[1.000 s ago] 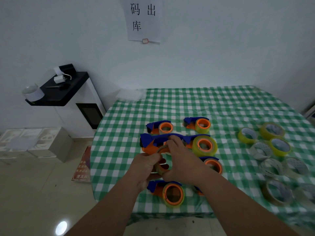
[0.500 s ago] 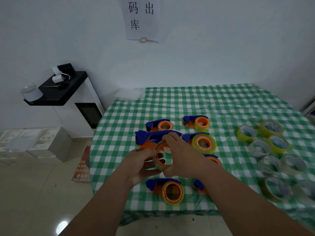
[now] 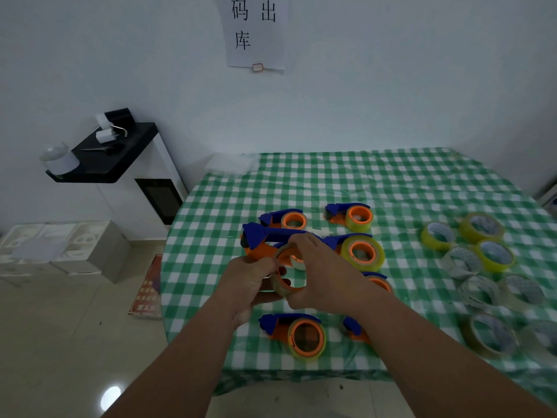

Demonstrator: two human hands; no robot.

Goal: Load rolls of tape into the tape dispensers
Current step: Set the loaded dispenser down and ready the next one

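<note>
Both hands are raised over the near left part of the checked table (image 3: 391, 182). My left hand (image 3: 251, 282) grips an orange and blue tape dispenser (image 3: 259, 241) from below. My right hand (image 3: 324, 276) curls over a clear tape roll (image 3: 284, 289) seated on the dispenser's orange hub. Several loaded dispensers lie around: one at the near edge (image 3: 297, 333), one with a yellow roll (image 3: 358, 251), two farther back (image 3: 286, 218) (image 3: 351, 215). Loose tape rolls (image 3: 479, 260) lie at the right.
A second near dispenser (image 3: 354, 328) is partly hidden under my right forearm. A white cabinet with a black top (image 3: 120, 152) stands left of the table, grey boxes (image 3: 60, 248) on the floor beside it. A paper sign (image 3: 256, 31) hangs on the wall.
The dispenser and roll have risen slightly and shifted left in my hands; my right hand has slid over the roll, pressing it onto the hub.
</note>
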